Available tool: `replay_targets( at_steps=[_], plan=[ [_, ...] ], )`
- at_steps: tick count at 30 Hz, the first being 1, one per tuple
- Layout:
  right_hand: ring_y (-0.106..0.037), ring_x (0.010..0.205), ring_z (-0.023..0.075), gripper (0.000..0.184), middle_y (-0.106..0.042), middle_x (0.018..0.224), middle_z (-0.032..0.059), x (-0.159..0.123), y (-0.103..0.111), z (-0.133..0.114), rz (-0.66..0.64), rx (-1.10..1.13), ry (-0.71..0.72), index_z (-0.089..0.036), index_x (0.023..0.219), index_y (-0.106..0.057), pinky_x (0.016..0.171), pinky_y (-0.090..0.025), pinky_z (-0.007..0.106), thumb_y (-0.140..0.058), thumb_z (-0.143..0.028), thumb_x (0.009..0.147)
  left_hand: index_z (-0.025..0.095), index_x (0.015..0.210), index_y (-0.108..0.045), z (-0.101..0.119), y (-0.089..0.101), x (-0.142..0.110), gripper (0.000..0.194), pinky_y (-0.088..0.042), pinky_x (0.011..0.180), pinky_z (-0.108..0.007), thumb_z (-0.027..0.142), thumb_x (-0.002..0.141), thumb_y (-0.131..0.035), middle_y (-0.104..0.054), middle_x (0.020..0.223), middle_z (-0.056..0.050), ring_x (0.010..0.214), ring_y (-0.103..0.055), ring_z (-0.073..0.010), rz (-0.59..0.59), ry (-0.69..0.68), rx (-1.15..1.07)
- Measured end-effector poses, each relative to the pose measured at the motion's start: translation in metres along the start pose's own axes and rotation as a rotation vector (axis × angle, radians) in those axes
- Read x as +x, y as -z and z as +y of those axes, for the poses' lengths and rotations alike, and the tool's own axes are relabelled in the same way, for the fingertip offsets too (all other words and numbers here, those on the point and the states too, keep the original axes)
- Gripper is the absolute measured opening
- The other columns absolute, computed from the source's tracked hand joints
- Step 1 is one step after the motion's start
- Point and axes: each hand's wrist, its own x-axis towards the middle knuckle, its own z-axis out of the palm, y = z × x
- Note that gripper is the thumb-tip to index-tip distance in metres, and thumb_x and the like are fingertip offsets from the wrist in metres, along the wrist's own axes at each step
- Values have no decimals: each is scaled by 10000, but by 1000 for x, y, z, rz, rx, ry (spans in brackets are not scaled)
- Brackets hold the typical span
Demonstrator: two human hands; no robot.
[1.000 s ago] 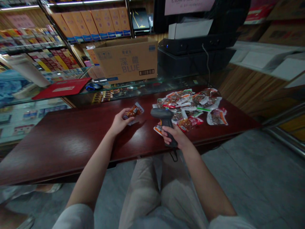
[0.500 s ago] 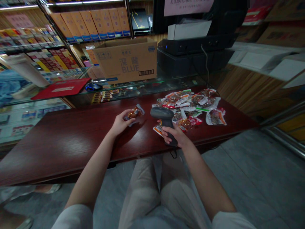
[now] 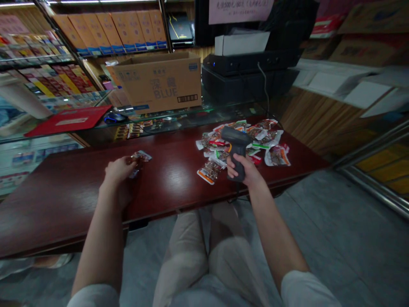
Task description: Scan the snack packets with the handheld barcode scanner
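My left hand (image 3: 119, 171) is closed on a small clear snack packet (image 3: 140, 157), over the left half of the dark red wooden desk (image 3: 172, 149). The fingers partly cover the packet, and its print is blurred. In my right hand (image 3: 244, 168) is a black barcode scanner (image 3: 236, 136), gripped by its handle with the head tilted up to the left. Behind and around the scanner lies a pile of shiny snack packets (image 3: 265, 135). One packet with an orange edge (image 3: 209, 170) lies at the pile's near left, and another packet (image 3: 277, 155) sits at its right.
Beyond the desk, an open cardboard box (image 3: 159, 85), a red folder (image 3: 68, 121) and a computer mouse (image 3: 114, 117) rest on a glass counter. Black equipment (image 3: 249, 83) with a hanging cable stands behind the packets. A person's foot (image 3: 59, 261) shows under the desk at left.
My left hand has moved left across the desk with the snack packet. My right hand has shifted slightly right and raised the scanner, uncovering the orange-edged packet. The view has shifted a little.
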Motion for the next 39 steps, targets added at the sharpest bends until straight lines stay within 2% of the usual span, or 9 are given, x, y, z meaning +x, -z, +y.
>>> replay_targets(
  at_steps=[3, 6, 10, 13, 17, 22, 30, 34, 39],
  plan=[
    [-309, 363, 45, 426, -444, 576, -106, -4, -1, -9, -24, -4, -3, -229, 946, -533, 387, -327, 223, -769, -514, 736, 182, 880, -644, 3, 2, -11, 293, -405, 942, -668, 446, 766, -704, -662, 1036, -155, 1152, -548, -513, 84, 168, 321],
    [-279, 354, 46, 457, -419, 571, -109, -5, 3, -18, -45, 12, 17, -234, 931, -535, 379, -308, 235, -766, -566, 717, 152, 1122, -634, 40, -18, -28, 390, -409, 1011, -623, 435, 860, -579, -608, 1237, -201, 1217, -534, -468, 119, -13, 216],
    [-324, 363, 63, 494, -433, 586, -105, 0, 18, -21, 4, -38, 55, -237, 1039, -558, 410, -342, 259, -764, -552, 718, 172, 1215, -619, 117, -72, -53, 491, -436, 1060, -483, 518, 869, -574, -649, 1243, -167, 1188, -595, -345, -143, -358, -61],
    [-363, 373, 77, 511, -443, 587, -104, 2, 30, -15, 51, -64, 47, -234, 1083, -557, 436, -371, 273, -744, -550, 728, 149, 1210, -625, 170, -111, -69, 562, -462, 995, -495, 557, 824, -643, -676, 1202, -192, 1128, -625, -367, -370, -471, -62],
    [-415, 387, 85, 503, -483, 587, -96, -1, 37, -7, 82, -63, 53, -223, 1073, -562, 453, -393, 270, -737, -549, 732, 126, 1171, -619, 207, -140, -75, 633, -462, 946, -522, 548, 722, -761, -690, 1126, -220, 1095, -627, -418, -393, -497, 36],
    [-453, 383, 92, 455, -523, 566, -81, -5, 31, -2, 100, -113, 45, -215, 952, -565, 454, -432, 275, -761, -551, 716, 150, 1095, -608, 206, -145, -66, 534, -508, 860, -479, 405, 674, -812, -712, 983, -165, 979, -675, -384, -451, -360, -82],
    [-407, 341, 64, 394, -534, 554, -85, 4, 23, -1, 29, -131, -20, -214, 860, -509, 391, -397, 239, -760, -495, 747, 174, 1177, -569, 172, -117, -27, 537, -555, 903, -414, 281, 681, -743, -722, 1121, -90, 939, -710, -229, -484, -247, -878],
    [-380, 338, 56, 364, -507, 543, -108, 20, 7, 3, -53, -145, -138, -209, 945, -518, 372, -354, 211, -744, -438, 773, 169, 1170, -600, 154, -99, -13, 549, -534, 978, -438, 203, 639, -735, -721, 1139, -86, 1034, -698, -251, -358, -182, -880],
    [-358, 336, 47, 425, -485, 535, -119, 31, -11, 15, -140, -152, -247, -180, 1077, -564, 370, -334, 198, -720, -434, 774, 160, 1154, -608, 140, -93, -17, 535, -529, 1001, -441, 157, 629, -707, -723, 1102, -68, 1006, -704, -238, -355, -75, -897]
  ],
)
